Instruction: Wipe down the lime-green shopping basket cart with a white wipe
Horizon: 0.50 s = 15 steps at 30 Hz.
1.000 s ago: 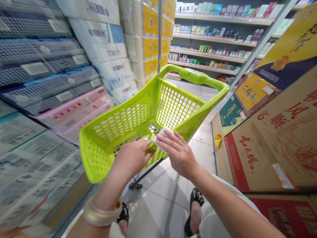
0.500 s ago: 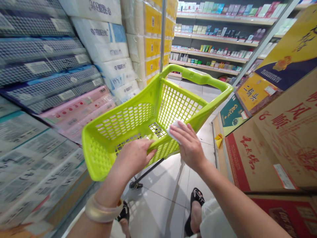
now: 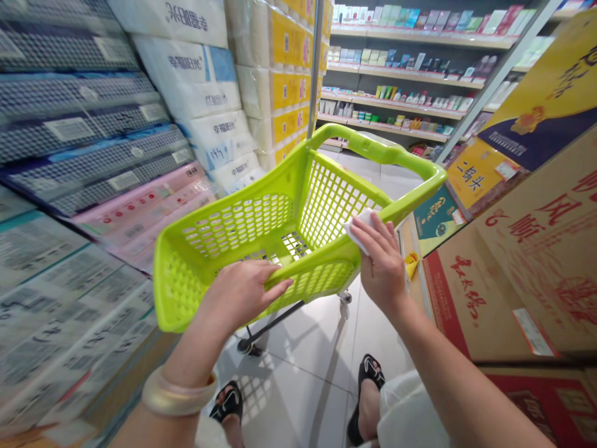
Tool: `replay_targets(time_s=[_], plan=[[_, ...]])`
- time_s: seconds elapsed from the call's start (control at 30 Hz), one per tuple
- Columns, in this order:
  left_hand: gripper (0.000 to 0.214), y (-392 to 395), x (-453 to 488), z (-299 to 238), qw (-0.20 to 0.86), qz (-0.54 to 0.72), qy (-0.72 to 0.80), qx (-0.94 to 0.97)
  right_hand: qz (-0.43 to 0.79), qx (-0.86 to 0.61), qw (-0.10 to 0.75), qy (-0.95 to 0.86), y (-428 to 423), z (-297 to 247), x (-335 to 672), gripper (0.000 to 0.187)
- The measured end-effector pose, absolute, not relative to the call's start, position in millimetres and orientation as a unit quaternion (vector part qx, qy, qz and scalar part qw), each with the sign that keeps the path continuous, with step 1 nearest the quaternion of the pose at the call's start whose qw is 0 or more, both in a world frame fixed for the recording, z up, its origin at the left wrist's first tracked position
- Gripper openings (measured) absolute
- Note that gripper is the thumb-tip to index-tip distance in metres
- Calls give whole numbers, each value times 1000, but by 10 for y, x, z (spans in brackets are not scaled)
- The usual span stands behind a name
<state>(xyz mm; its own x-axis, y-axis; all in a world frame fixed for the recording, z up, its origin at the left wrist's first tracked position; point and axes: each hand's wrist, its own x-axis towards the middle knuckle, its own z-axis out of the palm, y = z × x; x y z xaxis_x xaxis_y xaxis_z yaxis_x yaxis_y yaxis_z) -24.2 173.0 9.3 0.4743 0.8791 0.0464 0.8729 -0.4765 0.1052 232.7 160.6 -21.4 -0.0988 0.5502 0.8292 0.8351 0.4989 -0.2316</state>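
Note:
A bright green plastic shopping cart (image 3: 180, 274) with slotted walls stands in front of me, its looped handle at the far right. My left hand (image 3: 245, 286) grips the cart's near rim, fingers over the inside and thumb outside. Farther right along the same rim, my right hand (image 3: 380, 252) presses a folded white wipe (image 3: 361, 231) against the green plastic. The wipe is partly hidden under its fingers. Nothing lies in the visible part of the basket. The cart's wheels (image 3: 249, 346) rest on the tiled floor.
Stacked tissue packs (image 3: 205, 74) rise at the left, close to the cart. Cardboard boxes (image 3: 485, 298) line the right side. A metal pole (image 3: 316, 68) stands behind the cart. Shelves of small goods (image 3: 410, 78) fill the back. My sandalled feet (image 3: 368, 392) are on pale floor tiles.
My right hand has slid the wipe along the rim, right and toward the handle. The cart's handle end has shifted slightly right. My left hand still holds the rim.

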Motion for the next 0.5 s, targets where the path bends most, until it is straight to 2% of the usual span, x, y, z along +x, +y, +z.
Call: replay_targets(time_s=[0.1, 0.27, 0.5], plan=[[43, 1740, -258, 100, 42, 66, 504, 860, -153, -483, 488, -711, 1596, -245, 2312, 46], [43, 1750, -273, 92, 52, 71, 484, 871, -127, -418, 408, -802, 1496, -294, 2135, 50], [34, 1798, -367, 92, 32, 31, 490, 871, -194, -492, 485, -697, 1540, -176, 2448, 45]])
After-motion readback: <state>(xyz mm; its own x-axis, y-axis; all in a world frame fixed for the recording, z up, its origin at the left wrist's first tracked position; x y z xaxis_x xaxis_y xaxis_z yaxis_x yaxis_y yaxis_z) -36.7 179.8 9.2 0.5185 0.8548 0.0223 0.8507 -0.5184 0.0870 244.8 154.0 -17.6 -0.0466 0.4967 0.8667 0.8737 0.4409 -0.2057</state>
